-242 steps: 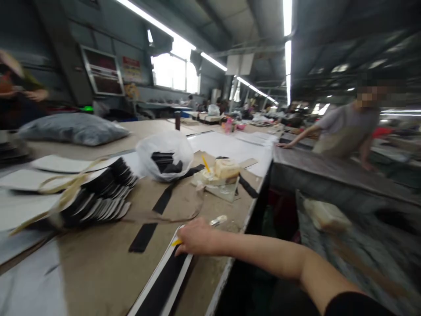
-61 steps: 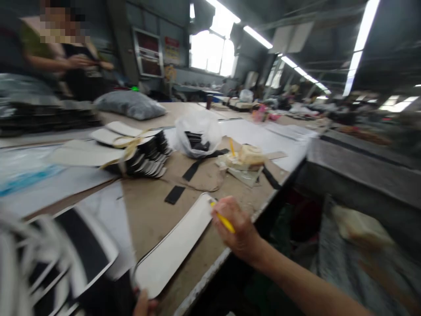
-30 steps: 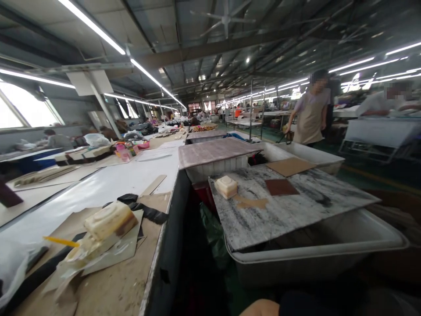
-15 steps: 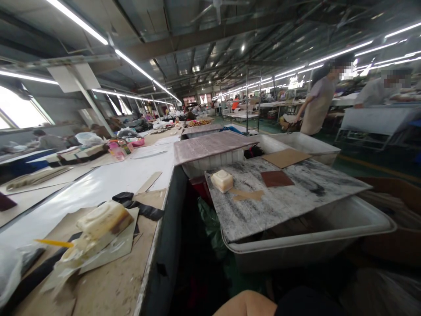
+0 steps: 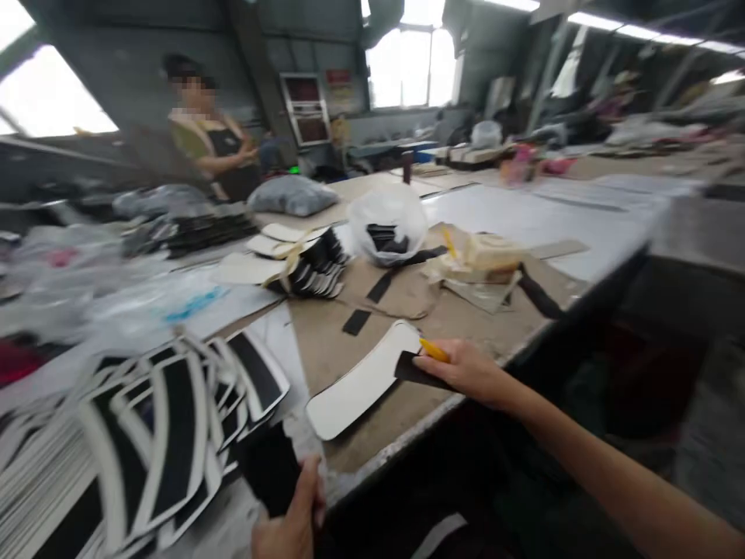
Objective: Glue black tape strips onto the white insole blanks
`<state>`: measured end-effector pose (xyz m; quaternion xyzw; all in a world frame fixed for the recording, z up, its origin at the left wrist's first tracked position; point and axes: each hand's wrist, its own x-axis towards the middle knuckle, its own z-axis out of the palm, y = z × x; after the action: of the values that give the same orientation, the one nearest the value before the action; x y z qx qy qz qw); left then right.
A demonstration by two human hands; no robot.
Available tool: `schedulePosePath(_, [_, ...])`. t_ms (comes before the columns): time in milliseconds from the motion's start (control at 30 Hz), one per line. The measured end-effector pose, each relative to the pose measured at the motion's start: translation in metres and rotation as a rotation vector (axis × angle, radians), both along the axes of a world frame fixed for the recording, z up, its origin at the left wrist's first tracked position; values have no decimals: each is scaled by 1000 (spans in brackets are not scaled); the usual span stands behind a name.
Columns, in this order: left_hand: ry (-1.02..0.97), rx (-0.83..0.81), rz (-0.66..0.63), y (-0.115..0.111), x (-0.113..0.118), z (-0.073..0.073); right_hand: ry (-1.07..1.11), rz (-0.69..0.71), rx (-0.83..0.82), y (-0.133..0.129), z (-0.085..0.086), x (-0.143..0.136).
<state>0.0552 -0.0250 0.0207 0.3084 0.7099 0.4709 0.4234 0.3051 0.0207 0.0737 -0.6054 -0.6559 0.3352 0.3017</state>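
Observation:
My left hand [image 5: 294, 505] is closed around a black flat piece [image 5: 271, 466] near the table's front edge. In my right hand [image 5: 466, 369] a small black strip [image 5: 422, 371] is pinched, along with a yellow stick-like tool [image 5: 434, 351] whose working end I cannot make out. The strip's tip lies over the right end of a curved white panel [image 5: 364, 380] on the brown board [image 5: 396, 435]. Left of that panel, a fanned pile of white-edged curved panels with black centres [image 5: 180, 435] spreads beside my left hand.
Beyond the white panel sit a crusted glue tub [image 5: 492, 256], a plastic bag of black pieces [image 5: 387, 225] and a stack of curved panels [image 5: 314, 260]. A short black strip [image 5: 356, 321] lies on the board. A person [image 5: 209, 140] stands across the table.
My view has swung left from the aisle and covered bins to the worktable. Both my hands have come into view, each holding something black.

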Motion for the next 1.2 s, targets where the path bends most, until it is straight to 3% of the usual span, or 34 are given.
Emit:
schedulePosePath(67, [-79, 24, 47, 11, -16, -13, -69, 159, -58, 26, -14, -13])
schedulePosePath(167, [-140, 62, 46, 24, -26, -23, -187, 354, -105, 53, -20, -44])
schedulePosePath(433, [-54, -5, -93, 43, -25, -18, -427, 661, -254, 94, -20, -111])
schedulePosePath(733, [-71, -76, -123, 57, -27, -23, -684, 744, -185, 104, -36, -130])
schedulePosePath(1100, [-58, -106, -81, 62, -24, -29, -779, 752, -91, 102, -36, -138])
schedulePosePath(1200, [-52, -112, -45, 64, -22, -32, -803, 737, -111, 99, -31, -129])
